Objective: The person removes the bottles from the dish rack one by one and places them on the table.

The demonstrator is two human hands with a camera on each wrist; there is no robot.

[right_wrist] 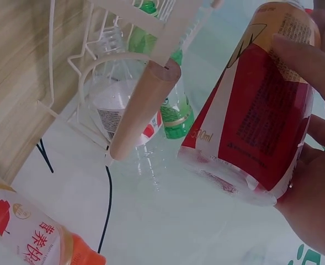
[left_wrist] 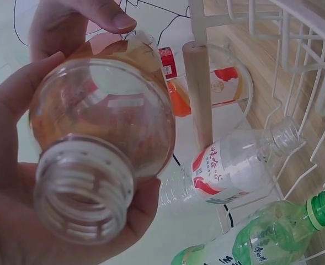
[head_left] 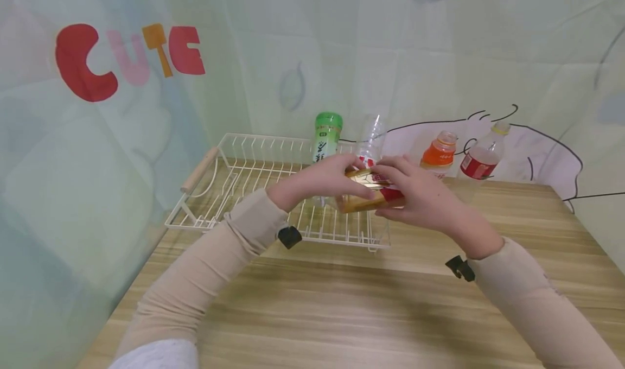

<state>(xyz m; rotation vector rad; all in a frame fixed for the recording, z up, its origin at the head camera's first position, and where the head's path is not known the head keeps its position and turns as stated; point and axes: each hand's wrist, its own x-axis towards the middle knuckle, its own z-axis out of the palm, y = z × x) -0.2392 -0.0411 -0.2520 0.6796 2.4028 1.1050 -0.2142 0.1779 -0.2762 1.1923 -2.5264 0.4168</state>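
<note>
Both hands hold a plastic bottle (head_left: 363, 203) with a red and gold label, lying sideways above the right end of a white wire dish rack (head_left: 337, 242). My left hand (head_left: 324, 180) grips its neck half. In the left wrist view the capless mouth of the bottle (left_wrist: 85, 190) faces the camera. The right hand (head_left: 425, 198) grips it toward the base, thumb across the label in the right wrist view. Behind the hands, a green bottle (head_left: 327, 135) and a clear bottle (head_left: 373, 133) with a red-and-white label stand neck down in the rack.
Right of the rack, a bottle with an orange-and-white label (head_left: 438, 154) and a clear bottle with a red label (head_left: 480, 163) stand upright and capless on the wooden table (head_left: 312, 315). A wooden handle (head_left: 200, 169) edges the rack's left end. Printed cloth hangs behind.
</note>
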